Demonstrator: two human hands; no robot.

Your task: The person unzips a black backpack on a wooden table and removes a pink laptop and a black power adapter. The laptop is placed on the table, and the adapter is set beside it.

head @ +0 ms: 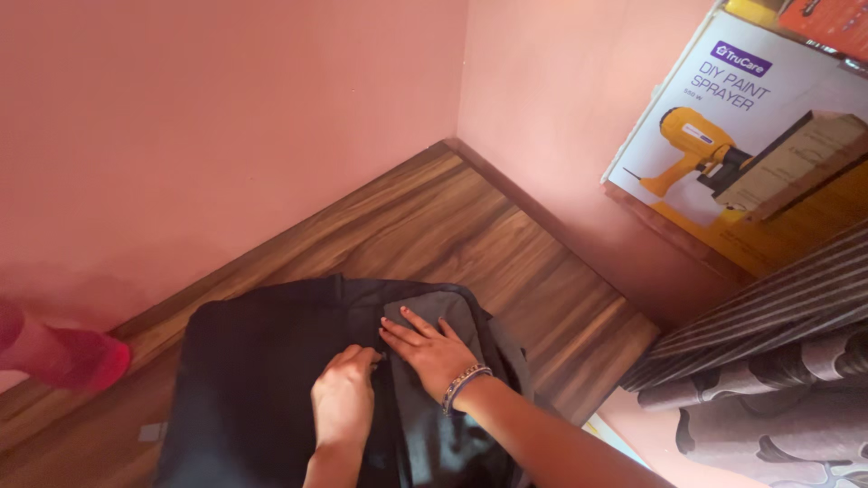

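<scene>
Right hand [432, 351] flat on black bag [262, 380]; left hand [344, 398] pinching.

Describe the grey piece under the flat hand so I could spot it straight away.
Start at the wooden tabletop in the pink-walled corner; a black bag lies on it. On the bag's right side is the grey fabric panel, pressed flat by the right hand while the left hand pinches beside it. It is lighter and matte, unlike the black around it.
</scene>
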